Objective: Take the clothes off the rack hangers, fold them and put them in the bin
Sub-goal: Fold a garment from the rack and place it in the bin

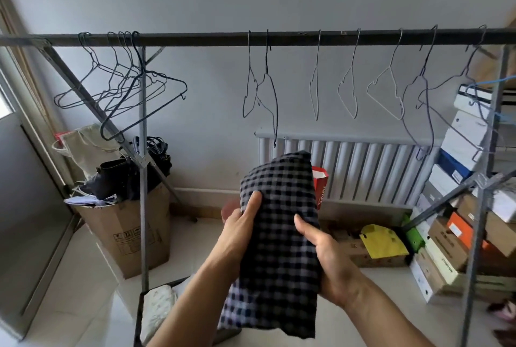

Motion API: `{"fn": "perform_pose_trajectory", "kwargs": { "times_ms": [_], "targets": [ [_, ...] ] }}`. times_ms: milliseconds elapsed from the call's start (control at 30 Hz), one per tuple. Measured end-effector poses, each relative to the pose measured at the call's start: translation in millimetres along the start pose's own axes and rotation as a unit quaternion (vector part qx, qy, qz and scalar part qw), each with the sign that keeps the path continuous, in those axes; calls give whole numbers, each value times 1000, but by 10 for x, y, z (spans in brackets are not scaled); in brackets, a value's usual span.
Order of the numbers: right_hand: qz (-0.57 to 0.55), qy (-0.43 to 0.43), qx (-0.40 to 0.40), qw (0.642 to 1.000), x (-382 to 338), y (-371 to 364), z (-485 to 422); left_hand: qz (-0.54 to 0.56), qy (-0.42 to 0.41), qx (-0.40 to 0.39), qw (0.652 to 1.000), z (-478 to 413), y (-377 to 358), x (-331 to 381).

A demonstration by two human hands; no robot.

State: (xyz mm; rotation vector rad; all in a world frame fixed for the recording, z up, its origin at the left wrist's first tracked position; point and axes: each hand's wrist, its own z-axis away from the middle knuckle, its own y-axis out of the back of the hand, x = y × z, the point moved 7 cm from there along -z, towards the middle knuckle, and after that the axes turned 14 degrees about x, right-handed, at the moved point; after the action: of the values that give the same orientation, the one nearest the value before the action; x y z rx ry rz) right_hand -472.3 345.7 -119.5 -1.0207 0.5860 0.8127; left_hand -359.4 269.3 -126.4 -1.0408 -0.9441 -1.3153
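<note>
**Two-handed grip on a folded checked garment (279, 221)**

Soft woven cloth in small dark-and-grey checks, folded into a long narrow slab, stands upright below the rack bar (195, 39) and its thin bare wire hangers (268, 89). The left hand (240, 223) and right hand (326, 260) each clasp a side edge, thumbs in front. The dark-rimmed bin (138, 318) sits lower left.

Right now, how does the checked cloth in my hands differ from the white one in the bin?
Colour: the checked cloth is dark, the white cloth pale. Place: the checked cloth is held in the air, the white cloth lies in the bin. Both look folded.
</note>
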Motion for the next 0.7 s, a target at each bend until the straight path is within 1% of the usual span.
{"fn": "perform_pose_trajectory", "kwargs": {
  "times_ms": [67, 133, 200, 267, 333, 467, 633, 700],
  "targets": [
    [2, -13, 4, 1000, 51, 50, -50, 28, 64, -36, 997, -33, 5, -96],
    [8, -21, 10, 1000, 85, 108, -85, 56, 137, -78, 986, -30, -1, -207],
    [9, -28, 6, 1000, 76, 154, -125, 72, 177, -112, 975, -9, 4, -257],
    [9, -34, 9, 999, 35, 176, -180, 104, 201, -125, 966, -9, 11, -286],
    [30, -24, 13, 999, -21, 194, -292, 144, 202, -123, 961, -102, -9, -309],
    [99, 44, 24, 994, -194, 140, -501, 154, 193, -85, 965, -354, 15, -334],
    [158, 69, 21, 985, -280, 10, -820, 177, 181, -42, 967, -731, 145, -423],
    [156, 63, 16, 986, -268, -88, -954, 194, 186, -17, 963, -828, 219, -459]
  ]
}}
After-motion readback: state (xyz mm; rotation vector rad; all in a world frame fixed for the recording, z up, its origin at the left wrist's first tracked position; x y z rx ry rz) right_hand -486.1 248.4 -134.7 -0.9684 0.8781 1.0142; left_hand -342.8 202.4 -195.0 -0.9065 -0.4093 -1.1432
